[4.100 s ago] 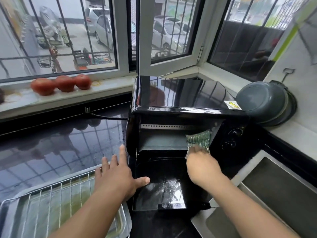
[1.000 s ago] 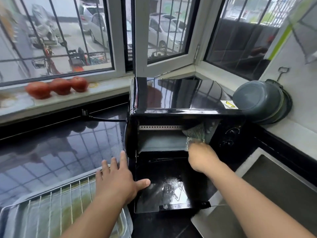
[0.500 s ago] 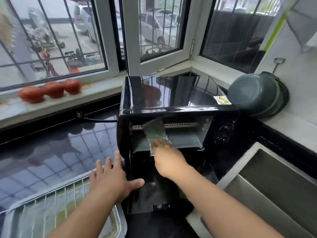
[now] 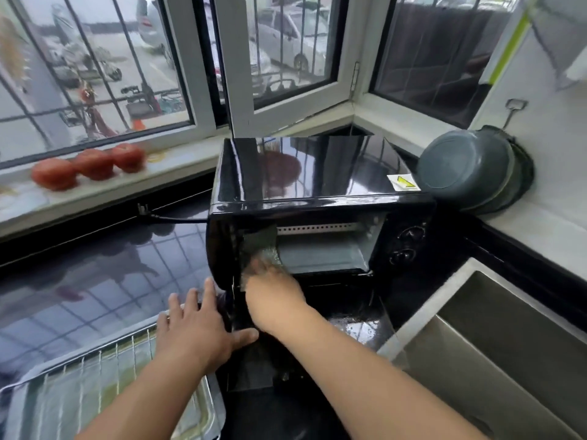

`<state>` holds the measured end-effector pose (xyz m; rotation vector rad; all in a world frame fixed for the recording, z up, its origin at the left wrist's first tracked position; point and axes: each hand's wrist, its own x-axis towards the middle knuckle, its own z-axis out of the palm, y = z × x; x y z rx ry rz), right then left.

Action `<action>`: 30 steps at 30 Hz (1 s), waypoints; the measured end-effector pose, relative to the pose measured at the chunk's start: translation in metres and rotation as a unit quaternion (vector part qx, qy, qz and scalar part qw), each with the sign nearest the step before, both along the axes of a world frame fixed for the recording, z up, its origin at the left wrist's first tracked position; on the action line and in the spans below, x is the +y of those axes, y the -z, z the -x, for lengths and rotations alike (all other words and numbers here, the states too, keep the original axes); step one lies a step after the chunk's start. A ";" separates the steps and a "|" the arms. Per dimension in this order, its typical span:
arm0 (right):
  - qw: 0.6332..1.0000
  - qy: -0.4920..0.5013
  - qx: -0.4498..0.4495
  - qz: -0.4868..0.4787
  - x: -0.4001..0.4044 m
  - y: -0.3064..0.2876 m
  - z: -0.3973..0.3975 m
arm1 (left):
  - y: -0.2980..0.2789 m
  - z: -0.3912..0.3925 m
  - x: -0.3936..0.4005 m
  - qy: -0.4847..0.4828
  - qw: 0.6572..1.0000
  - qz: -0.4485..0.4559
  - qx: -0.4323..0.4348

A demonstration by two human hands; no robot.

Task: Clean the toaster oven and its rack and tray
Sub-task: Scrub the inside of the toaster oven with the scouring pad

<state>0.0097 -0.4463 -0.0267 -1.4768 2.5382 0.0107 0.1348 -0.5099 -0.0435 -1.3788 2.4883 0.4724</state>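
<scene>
Right hand (image 4: 273,296) pinches a green scrub pad (image 4: 259,249), fingers curled on its lower edge, pad pressed flat against the left inner wall of the oven (image 4: 305,192) cavity. Hand is motion-blurred, so exact finger placement can't be told. Left hand (image 4: 193,331) lies flat, fingers straight and spread, thumb out, on the counter (image 4: 95,281) at the oven's front-left corner, touching the edge of the dropped door (image 4: 317,328); probably bracing the oven.

Handling, as a guess: pad is thin, soft, floppy, bends over the wall; best held by an edge with fingers behind it, as here. Oven is a stiff box, glossy top, likely slides on the slick counter when scrubbed sideways, so hold it by the outer shell or corner, not the door. Door looks wet and slippery with water or suds, hinged, glass, so it shouldn't take weight.

Tray (image 4: 197,417) sits bottom left on the counter with the rack (image 4: 104,369) lying in it, just beside the left hand; thin metal, light, rigid, edges to grab. Greenish film in it, looks not yet cleaned.

Around: sink (image 4: 508,360) right of the door, two knobs (image 4: 408,244) on the oven's right panel, power cord (image 4: 171,217) running off left, unplugged. Grey pans (image 4: 470,166) lean on the wall, touching or almost touching the oven's back-right corner. Three tomatoes (image 4: 89,165) on the sill, well apart. In the way: the open door forces the right arm to reach over it; tray crowds the left hand.
</scene>
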 end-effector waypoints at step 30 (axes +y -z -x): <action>0.971 0.218 -0.052 -0.088 0.071 -0.008 0.079 | -0.029 -0.030 0.020 0.066 0.997 0.015 0.035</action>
